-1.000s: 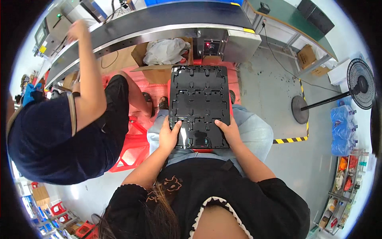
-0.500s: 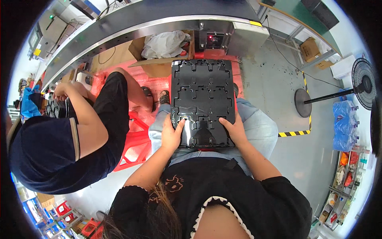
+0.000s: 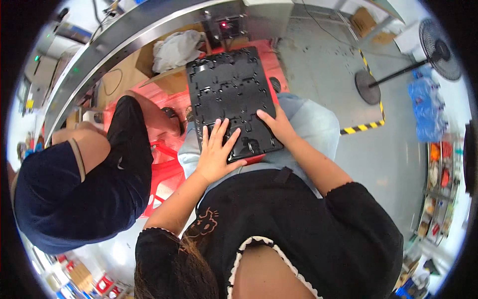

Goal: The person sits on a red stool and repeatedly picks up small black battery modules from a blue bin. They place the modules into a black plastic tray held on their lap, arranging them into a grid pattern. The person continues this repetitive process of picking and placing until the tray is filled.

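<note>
A black moulded plastic tray (image 3: 229, 89) with several recesses lies across my lap, its far end over a red crate. My left hand (image 3: 216, 152) rests flat on the tray's near left part with the fingers spread. My right hand (image 3: 279, 127) lies on the tray's near right edge, fingers apart and pressing on its surface. A red strip shows just under the tray's near edge. Neither hand is closed around anything.
A person in a dark blue top (image 3: 74, 194) sits close on my left. A long grey conveyor frame (image 3: 124, 35) runs across the top. Under it are a cardboard box with a white bag (image 3: 174, 47) and red crates (image 3: 164, 164). A standing fan (image 3: 438, 42) is at right.
My left hand has slid from the tray's edge up onto its surface. The view has shifted right. The person on my left has lowered the raised arm.
</note>
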